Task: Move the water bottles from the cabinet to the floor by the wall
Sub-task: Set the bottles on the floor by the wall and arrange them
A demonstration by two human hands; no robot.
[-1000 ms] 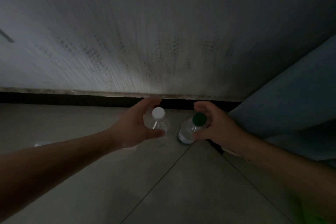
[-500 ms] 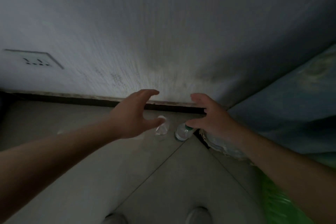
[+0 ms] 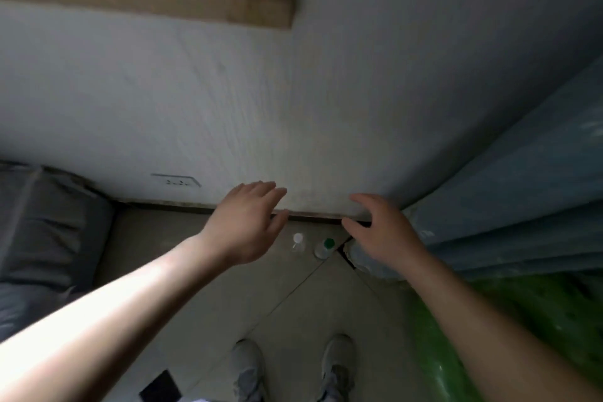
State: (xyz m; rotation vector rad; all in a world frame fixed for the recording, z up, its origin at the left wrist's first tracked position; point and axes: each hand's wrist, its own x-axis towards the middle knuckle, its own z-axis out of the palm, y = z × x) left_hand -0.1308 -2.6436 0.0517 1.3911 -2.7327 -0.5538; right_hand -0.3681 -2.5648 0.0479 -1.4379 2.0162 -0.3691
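Two clear water bottles stand upright on the tiled floor close to the wall. The white-capped bottle (image 3: 298, 242) is on the left and the green-capped bottle (image 3: 324, 247) is beside it on the right. My left hand (image 3: 245, 222) hovers well above and left of them, fingers spread and holding nothing. Above and to the right, my right hand (image 3: 381, 231) is held the same way, empty and relaxed. No cabinet is in view.
A white wall (image 3: 326, 108) with a dark skirting and a socket (image 3: 176, 180) lies ahead. Grey bedding (image 3: 42, 228) fills the left. A blue curtain (image 3: 522, 199) and green plastic (image 3: 509, 330) crowd the right. My shoes (image 3: 248, 369) stand on the tiles below.
Both hands released the bottles and rose away from them. The view pulled back and up as I stood, showing a window sill, the bedding and my shoes.
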